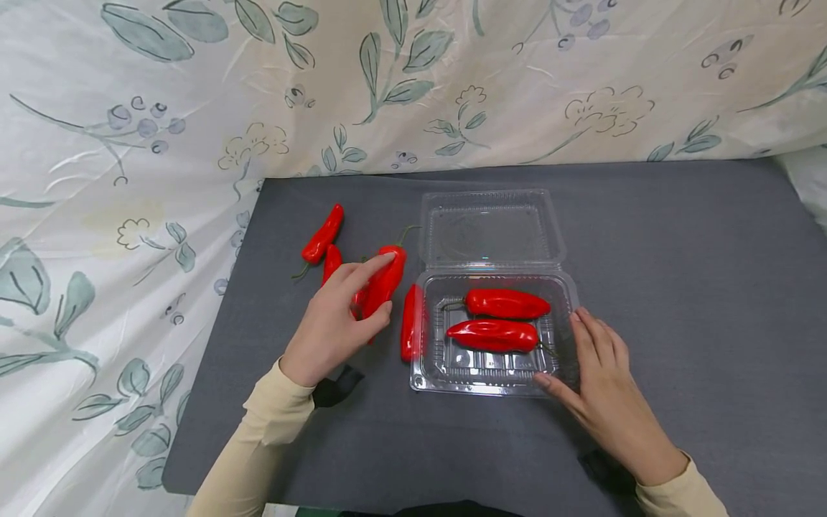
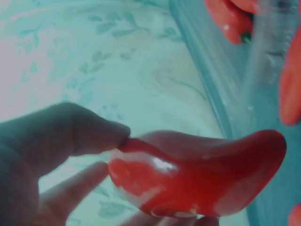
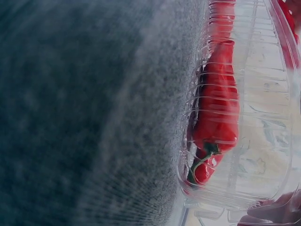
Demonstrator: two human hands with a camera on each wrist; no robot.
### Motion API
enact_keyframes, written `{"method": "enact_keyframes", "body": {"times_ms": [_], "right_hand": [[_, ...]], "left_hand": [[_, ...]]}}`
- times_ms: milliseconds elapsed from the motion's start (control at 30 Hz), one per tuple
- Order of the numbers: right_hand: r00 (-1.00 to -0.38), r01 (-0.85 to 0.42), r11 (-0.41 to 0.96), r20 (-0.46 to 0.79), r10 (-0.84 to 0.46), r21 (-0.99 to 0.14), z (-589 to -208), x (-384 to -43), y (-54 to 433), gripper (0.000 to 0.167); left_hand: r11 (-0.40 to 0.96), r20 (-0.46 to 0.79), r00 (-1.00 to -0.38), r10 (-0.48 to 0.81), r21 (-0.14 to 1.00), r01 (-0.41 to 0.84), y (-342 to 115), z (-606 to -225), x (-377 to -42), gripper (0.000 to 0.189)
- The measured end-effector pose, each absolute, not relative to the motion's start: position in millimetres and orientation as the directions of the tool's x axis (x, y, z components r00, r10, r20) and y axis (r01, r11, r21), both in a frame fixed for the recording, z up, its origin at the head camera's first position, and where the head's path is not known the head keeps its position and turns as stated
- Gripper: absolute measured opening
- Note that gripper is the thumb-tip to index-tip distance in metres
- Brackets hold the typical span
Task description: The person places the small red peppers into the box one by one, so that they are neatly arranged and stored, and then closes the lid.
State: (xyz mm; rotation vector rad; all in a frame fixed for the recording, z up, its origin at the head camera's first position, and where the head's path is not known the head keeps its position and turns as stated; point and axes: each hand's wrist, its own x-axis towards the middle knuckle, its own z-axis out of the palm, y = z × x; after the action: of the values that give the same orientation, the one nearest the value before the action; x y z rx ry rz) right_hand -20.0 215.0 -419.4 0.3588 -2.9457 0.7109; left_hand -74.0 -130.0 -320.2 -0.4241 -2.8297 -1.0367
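Note:
Between the thumb and fingers of my left hand is a red chili pepper, its green stem pointing away from me. The left wrist view shows this glossy pepper close up, pinched at one end. My right hand rests at the near right corner of a clear plastic clamshell box. Its fingers lie along the right rim and its thumb touches the front edge. Inside the box lie two red peppers, the farther one and the nearer one, with stems at opposite ends.
The box's lid lies folded back, away from me. Another pepper lies against the box's left side. Farther left are a loose pepper and one partly hidden by my left hand. A grey tabletop meets a floral cloth.

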Motion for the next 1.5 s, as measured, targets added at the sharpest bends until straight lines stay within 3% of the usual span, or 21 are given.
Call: {"method": "enact_keyframes", "body": {"times_ms": [533,833,1067,1500], "right_hand": [[-0.969,-0.243,0.867,0.149,-0.197,-0.434,-419.0,-19.7,214.4,0.104],[-0.964,-0.262,0.853,0.168,-0.207,-0.452,-420.4,-17.6,217.4,0.101],[-0.959,-0.279,0.856,0.18,-0.221,-0.435,-421.7,-18.6,217.1,0.103],[-0.952,-0.3,0.834,0.206,-0.228,-0.464,-421.7,-17.2,221.2,0.106]], "left_hand": [[0.646,0.214,-0.888,0.408,0.619,0.446,-79.5,-307.5,-83.0,0.073],[0.637,0.228,-0.818,0.529,0.531,0.56,-41.0,-316.6,-86.6,0.07],[0.605,0.176,-0.764,0.621,0.512,0.61,-25.7,-333.1,-85.8,0.07],[0.604,-0.044,-0.663,0.747,0.462,0.65,-15.8,-352.0,-84.1,0.073]]}}
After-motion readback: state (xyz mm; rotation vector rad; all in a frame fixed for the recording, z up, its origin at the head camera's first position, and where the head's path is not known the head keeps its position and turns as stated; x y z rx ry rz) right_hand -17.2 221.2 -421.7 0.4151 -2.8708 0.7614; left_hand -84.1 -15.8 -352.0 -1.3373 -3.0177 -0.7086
